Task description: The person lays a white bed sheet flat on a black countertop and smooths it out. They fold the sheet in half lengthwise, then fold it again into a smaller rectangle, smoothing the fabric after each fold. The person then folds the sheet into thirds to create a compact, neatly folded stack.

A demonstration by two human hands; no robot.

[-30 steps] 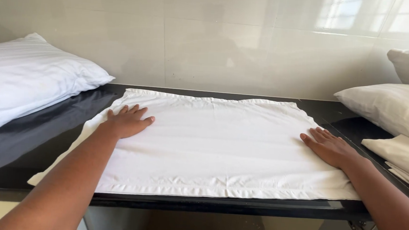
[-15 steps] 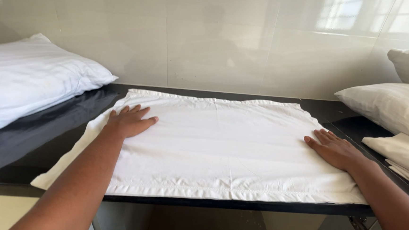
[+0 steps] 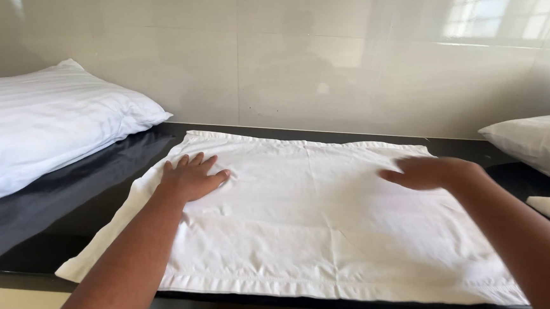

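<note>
A white woven cloth (image 3: 321,227), matt and lightly creased with a stitched hem along the near edge, is spread flat on a black counter (image 3: 528,173) whose polished surface is glossy and reflective. At 9 o'clock a plump pillow (image 3: 41,127) is cased in white cotton with a faint satin stripe, and a dark matt sheet (image 3: 43,204) is laid under it. At 3 o'clock more pillows (image 3: 536,142) are seen in plain off-white cloth. At 12 o'clock the wall (image 3: 281,53) is faced with smooth, glazed cream tiles in which light is mirrored
</note>
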